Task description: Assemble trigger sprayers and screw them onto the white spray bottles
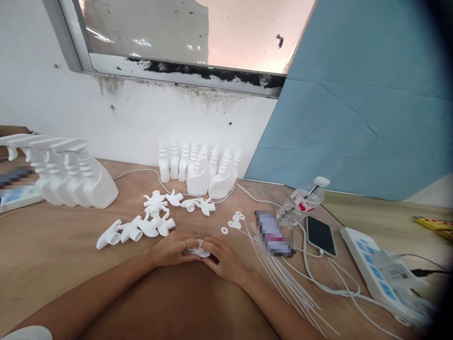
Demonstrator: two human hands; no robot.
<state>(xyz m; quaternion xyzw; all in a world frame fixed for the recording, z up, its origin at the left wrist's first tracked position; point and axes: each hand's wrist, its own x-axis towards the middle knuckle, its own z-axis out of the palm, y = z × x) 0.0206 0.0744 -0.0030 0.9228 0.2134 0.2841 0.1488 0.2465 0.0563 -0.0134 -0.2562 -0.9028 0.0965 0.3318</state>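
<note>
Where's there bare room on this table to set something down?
Mostly at the left: bare tabletop lies between the left forearm, the row of spray bottles and the loose trigger heads. A smaller patch separates those bottles from the trigger heads. The right is crowded with thin white tubes, phones, cables, a plastic bottle and a power strip.
</note>
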